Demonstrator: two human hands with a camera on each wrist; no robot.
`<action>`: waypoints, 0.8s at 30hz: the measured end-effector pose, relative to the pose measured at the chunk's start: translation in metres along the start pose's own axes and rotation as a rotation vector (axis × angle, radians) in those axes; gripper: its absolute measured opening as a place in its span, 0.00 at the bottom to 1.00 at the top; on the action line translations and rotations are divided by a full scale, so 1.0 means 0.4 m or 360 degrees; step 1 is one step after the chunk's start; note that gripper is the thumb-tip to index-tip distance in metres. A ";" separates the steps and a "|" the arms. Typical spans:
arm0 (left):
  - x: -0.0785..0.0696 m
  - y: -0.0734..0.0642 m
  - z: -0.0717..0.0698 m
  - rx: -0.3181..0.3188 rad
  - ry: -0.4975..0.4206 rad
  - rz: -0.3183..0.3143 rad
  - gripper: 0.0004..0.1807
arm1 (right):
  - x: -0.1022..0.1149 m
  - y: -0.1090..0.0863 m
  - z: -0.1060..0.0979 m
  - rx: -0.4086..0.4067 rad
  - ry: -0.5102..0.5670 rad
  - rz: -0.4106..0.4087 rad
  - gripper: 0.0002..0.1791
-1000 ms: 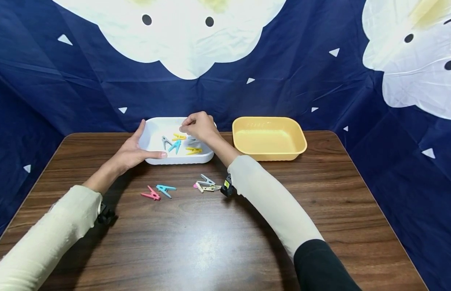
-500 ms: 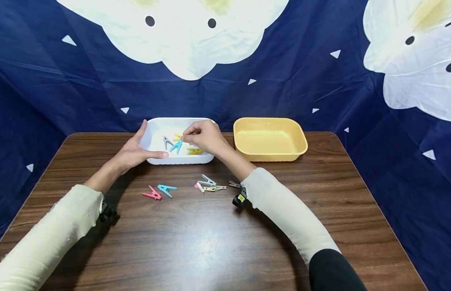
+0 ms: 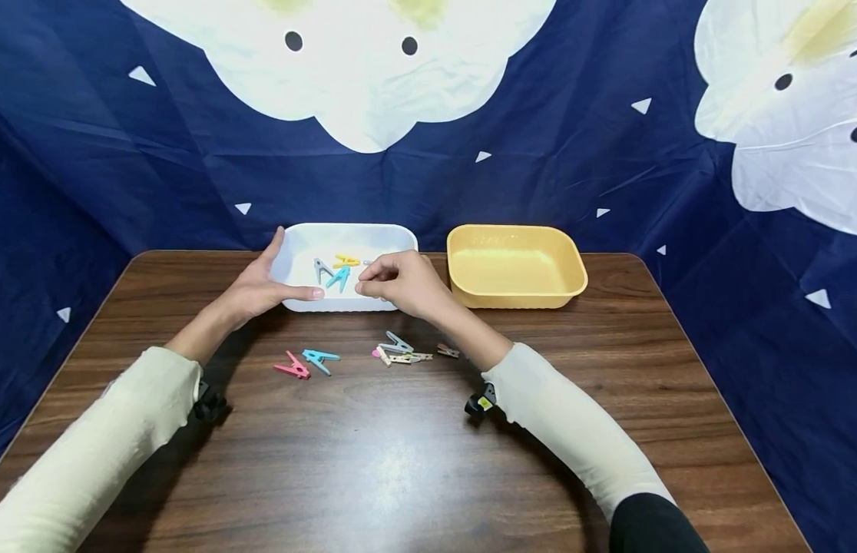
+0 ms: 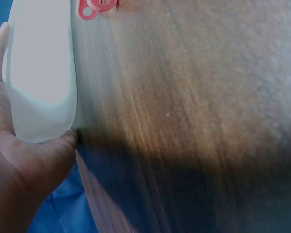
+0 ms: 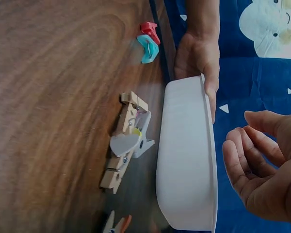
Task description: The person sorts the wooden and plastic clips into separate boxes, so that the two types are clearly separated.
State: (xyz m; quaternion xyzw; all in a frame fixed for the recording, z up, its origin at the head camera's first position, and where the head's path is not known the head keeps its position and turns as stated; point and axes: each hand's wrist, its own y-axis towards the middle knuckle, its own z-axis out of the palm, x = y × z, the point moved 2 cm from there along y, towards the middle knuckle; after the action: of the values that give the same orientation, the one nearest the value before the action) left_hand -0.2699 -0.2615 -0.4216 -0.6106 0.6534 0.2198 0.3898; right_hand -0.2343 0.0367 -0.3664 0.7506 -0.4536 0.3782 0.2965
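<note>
In the head view my left hand (image 3: pixel 252 294) holds the left end of a white plastic tray (image 3: pixel 304 304), its thumb along the front rim. In the tray lie a yellow clothespin (image 3: pixel 346 261), a grey clothespin (image 3: pixel 322 269) and a light blue clothespin (image 3: pixel 339 278). My right hand (image 3: pixel 409 283) is over the tray's right front part and covers whatever lies beneath. The right wrist view shows the right hand (image 5: pixel 266 162) beside the tray wall (image 5: pixel 186 150), fingers loosely bent, nothing seen between them.
In front of the tray lie a pink clothespin (image 3: pixel 293 366) and a blue clothespin (image 3: pixel 321 359). Further right is a small pile of grey and wooden clothespins (image 3: pixel 401 349), with another wooden clothespin (image 3: pixel 447 350) beside it. A yellow tray (image 3: pixel 517 299) stands at right, against a blue curtain (image 3: pixel 428 184).
My right hand has come from the tray's back towards its right front corner, now hiding the second yellow clothespin. The left hand stays on the tray. The head view has shifted slightly.
</note>
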 end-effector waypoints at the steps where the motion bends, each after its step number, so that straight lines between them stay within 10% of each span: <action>1: -0.001 0.001 0.001 0.0000 0.0000 0.0005 0.85 | -0.001 -0.007 -0.001 -0.0006 -0.0013 -0.0001 0.06; 24: -0.002 0.004 0.001 -0.0017 0.0009 -0.0003 0.85 | -0.061 -0.128 -0.007 0.0129 -0.0005 0.0051 0.09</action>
State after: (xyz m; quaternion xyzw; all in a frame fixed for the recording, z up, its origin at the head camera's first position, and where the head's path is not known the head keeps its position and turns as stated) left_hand -0.2715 -0.2604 -0.4214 -0.6140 0.6527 0.2210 0.3849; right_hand -0.1960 0.0711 -0.3906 0.7552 -0.4504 0.3997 0.2591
